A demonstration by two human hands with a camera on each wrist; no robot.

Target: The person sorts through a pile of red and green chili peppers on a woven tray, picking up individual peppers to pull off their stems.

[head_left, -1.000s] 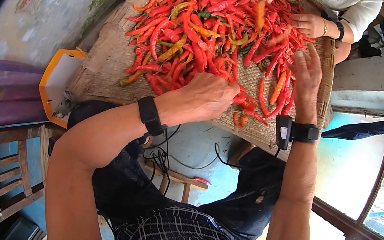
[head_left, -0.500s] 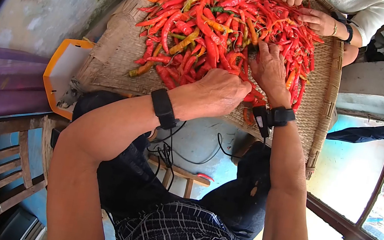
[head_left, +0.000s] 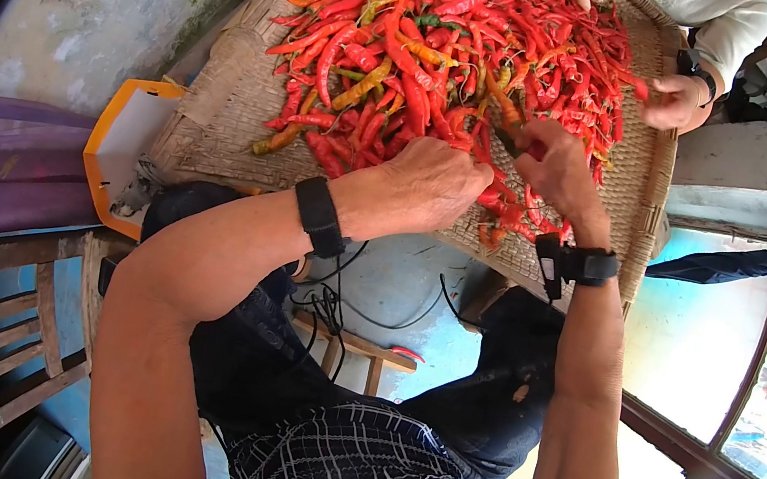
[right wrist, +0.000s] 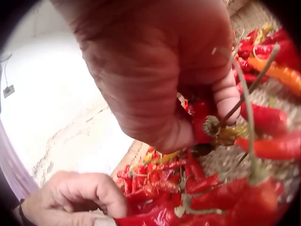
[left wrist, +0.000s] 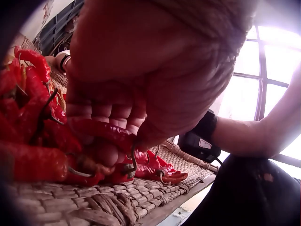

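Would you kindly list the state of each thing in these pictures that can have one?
Left hand: fingers curled, gripping chillies at the near edge of the pile.
Right hand: curled, pinching a chilli with its stem out.
Chilli pile: loosely heaped, mostly red, stems on.
Woven tray: flat, bare on its left part.
Umbrella: folded.

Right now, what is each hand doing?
Left hand: grips long red chilli peppers on the woven tray.
Right hand: pinches a red chilli.
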